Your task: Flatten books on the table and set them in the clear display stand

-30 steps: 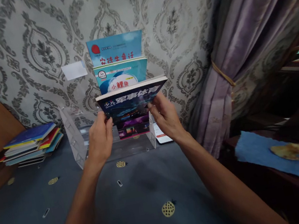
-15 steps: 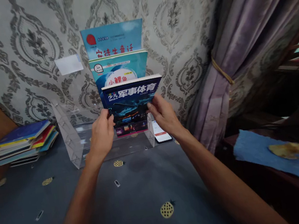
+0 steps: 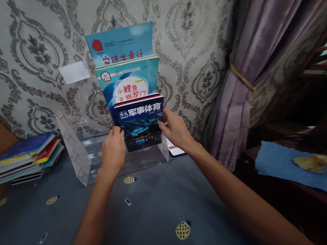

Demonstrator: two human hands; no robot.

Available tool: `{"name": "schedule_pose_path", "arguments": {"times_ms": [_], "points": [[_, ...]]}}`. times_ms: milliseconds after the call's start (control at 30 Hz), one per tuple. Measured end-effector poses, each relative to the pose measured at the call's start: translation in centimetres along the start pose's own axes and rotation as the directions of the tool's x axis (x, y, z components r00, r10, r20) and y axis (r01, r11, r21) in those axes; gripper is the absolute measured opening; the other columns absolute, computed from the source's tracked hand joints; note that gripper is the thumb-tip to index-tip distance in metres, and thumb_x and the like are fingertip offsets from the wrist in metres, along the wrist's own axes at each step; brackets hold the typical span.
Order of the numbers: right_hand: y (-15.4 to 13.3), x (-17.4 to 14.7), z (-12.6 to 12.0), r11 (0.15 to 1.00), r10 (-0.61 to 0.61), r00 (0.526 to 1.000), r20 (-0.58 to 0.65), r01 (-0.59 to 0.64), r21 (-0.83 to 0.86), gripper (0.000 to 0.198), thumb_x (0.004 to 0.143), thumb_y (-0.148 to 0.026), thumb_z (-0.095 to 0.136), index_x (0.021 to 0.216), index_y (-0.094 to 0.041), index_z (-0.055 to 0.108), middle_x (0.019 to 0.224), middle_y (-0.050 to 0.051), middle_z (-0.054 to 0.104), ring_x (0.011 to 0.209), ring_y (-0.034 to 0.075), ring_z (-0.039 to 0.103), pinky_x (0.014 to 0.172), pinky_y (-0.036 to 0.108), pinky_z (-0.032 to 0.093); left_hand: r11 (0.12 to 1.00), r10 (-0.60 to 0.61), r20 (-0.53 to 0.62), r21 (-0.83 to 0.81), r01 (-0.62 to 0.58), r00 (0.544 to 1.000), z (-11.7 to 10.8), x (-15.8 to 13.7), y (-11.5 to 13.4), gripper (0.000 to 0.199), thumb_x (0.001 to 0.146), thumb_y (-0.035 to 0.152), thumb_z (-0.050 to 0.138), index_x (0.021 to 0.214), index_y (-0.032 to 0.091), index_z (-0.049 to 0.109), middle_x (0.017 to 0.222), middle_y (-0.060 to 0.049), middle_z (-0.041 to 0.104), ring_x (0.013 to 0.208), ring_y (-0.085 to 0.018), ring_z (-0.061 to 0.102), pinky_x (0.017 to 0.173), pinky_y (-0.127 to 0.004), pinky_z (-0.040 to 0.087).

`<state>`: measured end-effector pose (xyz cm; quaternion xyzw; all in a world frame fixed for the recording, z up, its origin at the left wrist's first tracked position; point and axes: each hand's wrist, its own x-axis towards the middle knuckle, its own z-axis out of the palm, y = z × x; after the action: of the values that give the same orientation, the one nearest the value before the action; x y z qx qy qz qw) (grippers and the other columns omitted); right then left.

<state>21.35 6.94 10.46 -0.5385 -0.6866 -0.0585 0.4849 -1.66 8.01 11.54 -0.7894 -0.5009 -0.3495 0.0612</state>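
Between my two hands a dark blue book with white lettering stands upright in the clear tiered book rack. My left hand grips its left edge, and the right edge is pinched by my right hand. Another book's thin top edge shows just behind it. Farther back and higher rise a teal book with red lettering and a taller light blue book. The lower parts of both are covered by the books in front.
A pile of books lies on the left of the dark blue patterned tablecloth. A phone lies partly hidden behind the rack's right end. A purple curtain hangs at the right, near a blue cloth.
The dark blue book has come down and slightly left in both hands, deeper into the rack. More of the teal book's cover shows, while the phone is more hidden.
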Motion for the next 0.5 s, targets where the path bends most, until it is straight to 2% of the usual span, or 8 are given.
{"name": "schedule_pose_path", "arguments": {"times_ms": [133,233,367,500], "points": [[-0.1,-0.2,0.5,0.997,0.073,0.993,-0.096,-0.075,-0.017,0.027,0.087,-0.025,0.053,0.114,-0.021,0.055,0.091,0.008,0.065,0.078,0.024,0.060,0.071,0.039,0.046,0.985,-0.052,0.040,0.164,0.045,0.998,-0.1,-0.2,0.7,0.023,0.104,0.026,0.034,0.103,0.017,0.055,0.097,-0.014,0.069,0.087,-0.026,0.069,0.076,-0.036,0.051],[0.2,-0.3,0.7,0.996,0.093,0.988,-0.122,-0.094,-0.003,0.035,0.087,-0.026,0.054,0.121,-0.020,0.055,0.092,0.008,0.065,0.077,0.023,0.061,0.072,0.039,0.048,0.969,-0.081,0.067,0.237,0.063,0.994,-0.3,-0.2,1.3,0.023,0.104,0.027,0.035,0.106,0.017,0.055,0.099,-0.014,0.071,0.087,-0.027,0.071,0.074,-0.035,0.052],[0.6,-0.1,0.9,0.998,0.057,0.991,-0.118,-0.055,0.020,0.032,0.087,-0.023,0.050,0.117,-0.019,0.060,0.096,0.011,0.064,0.079,0.024,0.061,0.077,0.042,0.051,0.950,-0.127,0.105,0.299,0.090,0.986,-0.6,0.0,2.1,0.027,0.104,0.028,0.032,0.109,0.015,0.055,0.097,-0.017,0.072,0.088,-0.030,0.072,0.073,-0.037,0.052],[0.6,0.1,1.0,0.993,0.083,0.987,-0.140,-0.070,0.097,0.031,0.089,-0.023,0.049,0.115,-0.020,0.065,0.096,0.011,0.063,0.082,0.025,0.063,0.076,0.041,0.053,0.934,-0.158,0.112,0.341,0.112,0.981,-0.7,0.3,2.7,0.029,0.104,0.027,0.030,0.107,0.014,0.055,0.096,-0.018,0.073,0.091,-0.030,0.073,0.074,-0.036,0.052]]}}
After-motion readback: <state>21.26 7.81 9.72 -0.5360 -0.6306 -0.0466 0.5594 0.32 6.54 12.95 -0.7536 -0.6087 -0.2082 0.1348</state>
